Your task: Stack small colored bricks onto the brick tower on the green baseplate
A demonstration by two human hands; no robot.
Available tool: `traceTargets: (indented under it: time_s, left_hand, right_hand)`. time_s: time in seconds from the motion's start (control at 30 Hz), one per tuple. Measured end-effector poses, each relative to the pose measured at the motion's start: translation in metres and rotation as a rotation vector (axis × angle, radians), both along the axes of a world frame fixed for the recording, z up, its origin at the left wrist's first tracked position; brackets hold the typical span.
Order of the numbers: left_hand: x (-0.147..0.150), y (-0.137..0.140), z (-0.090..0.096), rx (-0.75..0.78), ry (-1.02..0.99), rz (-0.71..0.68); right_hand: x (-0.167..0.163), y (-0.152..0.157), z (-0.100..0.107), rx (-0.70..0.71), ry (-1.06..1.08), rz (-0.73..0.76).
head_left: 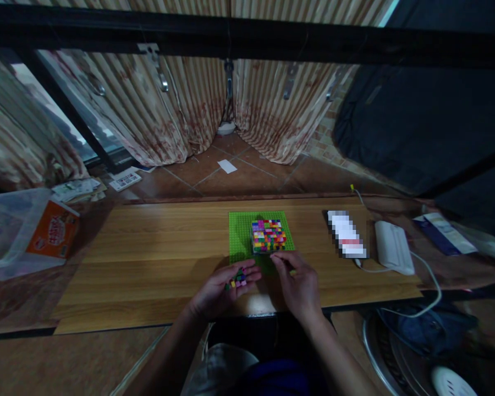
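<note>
On the wooden table lies a green studded baseplate (238, 234), carrying a block built of many-coloured toy bricks (269, 236). My left hand (225, 283) is palm up in front of the plate, cupping several loose toy bricks (238, 279) in pink, green, yellow and purple. Thumb and forefinger of my right hand (299, 280) are pinched together at the near edge of the built block; what sits at the fingertips looks like a tiny brick, mostly hidden. A small yellow piece (292, 272) shows by its curled fingers.
To the right on the table (157, 253) are a phone (346, 234) with a blurred screen and a white device (394, 247) with a cable. A clear plastic bin (16, 236) with an orange label stands at far left. Curtains (181, 110) hang beyond the tiled ledge.
</note>
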State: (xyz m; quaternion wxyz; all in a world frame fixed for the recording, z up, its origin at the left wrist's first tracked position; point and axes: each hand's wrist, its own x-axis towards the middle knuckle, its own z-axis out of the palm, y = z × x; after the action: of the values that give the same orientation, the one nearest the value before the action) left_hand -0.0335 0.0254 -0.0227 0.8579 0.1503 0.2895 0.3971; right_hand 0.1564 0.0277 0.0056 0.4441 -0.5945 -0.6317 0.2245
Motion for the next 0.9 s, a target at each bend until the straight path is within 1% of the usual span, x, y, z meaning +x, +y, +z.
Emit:
traceTargets:
  time_s: [0.1, 0.17, 0.37, 0.53, 0.77, 0.9]
  left_hand:
    - [0.001, 0.001, 0.001, -0.016, 0.008, 0.009]
    - [0.001, 0.001, 0.001, -0.02, 0.007, 0.007]
    - [0.0, 0.001, -0.002, -0.004, 0.001, 0.005]
    - [-0.001, 0.001, -0.005, 0.013, 0.002, -0.015]
    - [-0.001, 0.001, -0.006, 0.011, -0.001, -0.028]
    - [0.0, 0.001, -0.005, 0.021, -0.007, -0.016]
  right_hand:
    - [0.011, 0.008, -0.001, 0.033, 0.02, -0.128]
    - [0.015, 0.013, -0.004, 0.041, 0.028, -0.167]
    - [0.007, 0.02, -0.011, 0.045, 0.058, -0.192]
    - [-0.003, 0.024, -0.016, 0.09, 0.038, -0.273]
    - [-0.012, 0.025, -0.025, 0.112, 0.021, -0.366]
    - [-0.01, 0.026, -0.027, 0.097, 0.069, -0.351]
